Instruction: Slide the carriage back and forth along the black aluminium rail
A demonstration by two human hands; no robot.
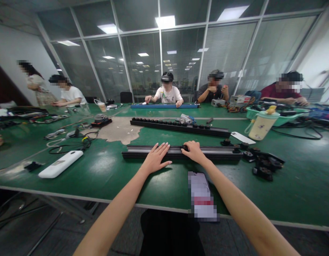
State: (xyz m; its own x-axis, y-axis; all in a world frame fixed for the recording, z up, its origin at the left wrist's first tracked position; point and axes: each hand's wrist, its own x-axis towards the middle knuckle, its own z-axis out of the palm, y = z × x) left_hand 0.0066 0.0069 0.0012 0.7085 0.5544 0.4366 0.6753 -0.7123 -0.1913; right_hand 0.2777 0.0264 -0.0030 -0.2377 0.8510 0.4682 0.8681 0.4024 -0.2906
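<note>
The single view comes from the person's head and faces forward and down across the green surface (74,177). It sits close above the forearms, with the left hand (155,159) and right hand (193,152) near centre. Its wide angle reaches the far glass wall (180,53).

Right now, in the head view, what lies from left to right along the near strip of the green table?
A small black item → white oblong device → left hand, flat on the dark rail → right hand on the same rail → heap of loose black parts.
</note>
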